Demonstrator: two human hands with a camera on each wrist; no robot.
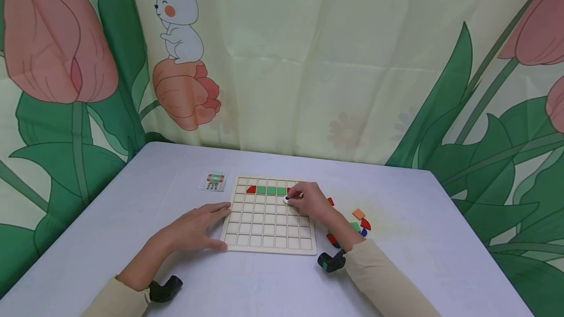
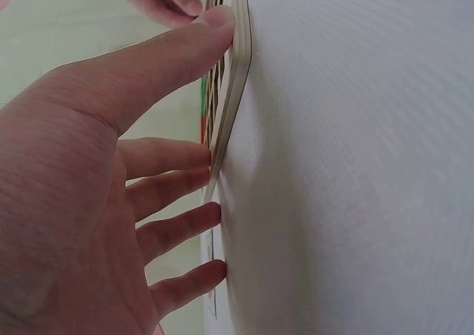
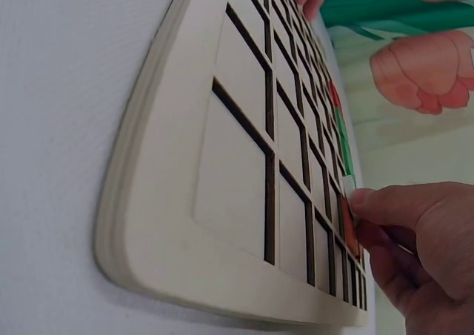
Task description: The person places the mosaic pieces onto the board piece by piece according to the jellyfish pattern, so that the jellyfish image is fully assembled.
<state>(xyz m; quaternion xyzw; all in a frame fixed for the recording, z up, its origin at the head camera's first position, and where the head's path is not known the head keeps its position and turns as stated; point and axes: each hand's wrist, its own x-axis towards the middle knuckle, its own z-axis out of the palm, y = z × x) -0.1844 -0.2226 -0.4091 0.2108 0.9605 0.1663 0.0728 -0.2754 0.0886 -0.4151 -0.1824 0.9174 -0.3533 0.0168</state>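
A wooden grid board point(image 1: 269, 230) lies flat on the table. In its second row from the far edge sit a red quarter-round tile point(image 1: 251, 190), green square tiles point(image 1: 270, 191) and another red tile point(image 3: 351, 227) at the right. My right hand point(image 1: 310, 201) pinches a small white tile with a black spot point(image 1: 286, 199) between thumb and fingertips, just below the row's right end. My left hand point(image 1: 194, 229) rests by the board's left side, fingers spread, with the thumb point(image 2: 189, 46) against the board's edge.
A small card with a figure printed on a grid point(image 1: 213, 181) lies beyond the board's left corner. Right of the board, partly behind the right forearm, are loose pieces: an orange square point(image 1: 359, 214), a red quarter-round piece point(image 1: 365, 224), green and blue ones. A printed curtain point(image 1: 282, 62) hangs behind.
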